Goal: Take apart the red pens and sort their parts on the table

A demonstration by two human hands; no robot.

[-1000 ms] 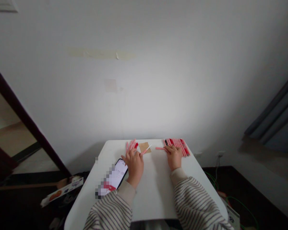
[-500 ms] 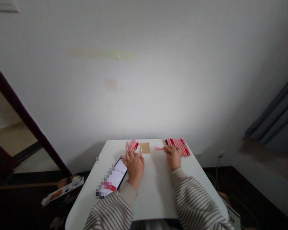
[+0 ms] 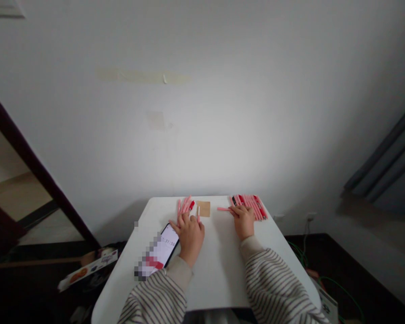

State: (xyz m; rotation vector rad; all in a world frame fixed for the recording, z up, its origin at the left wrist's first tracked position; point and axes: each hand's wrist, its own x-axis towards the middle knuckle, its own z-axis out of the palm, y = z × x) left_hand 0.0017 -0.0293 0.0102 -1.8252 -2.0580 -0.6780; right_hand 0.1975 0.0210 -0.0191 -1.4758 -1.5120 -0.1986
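On the left part of the white table [image 3: 216,265], my left hand [image 3: 190,235] is palm down with its fingers bent. A slim pink pen with a white end [image 3: 198,215] sticks out at its thumb side, seemingly pinched, though the fingertips are partly hidden. Just beyond those fingers lie a few loose pink pens [image 3: 179,207] and a red piece [image 3: 191,205]. My right hand [image 3: 244,222] is closed on a pink pen [image 3: 222,209] that points left. Close beside it, a row of pink and red pens [image 3: 253,204] lies side by side.
A phone [image 3: 164,249] showing a running timer lies left of my left hand. Between the pen groups is a brown square [image 3: 204,209] on the table. The wall [image 3: 222,148] stands behind the table. Green cables [image 3: 344,288] run along the floor at right.
My left hand has shifted very slightly to the right. The right hand and its pen are nearly still. The phone's timer has advanced.
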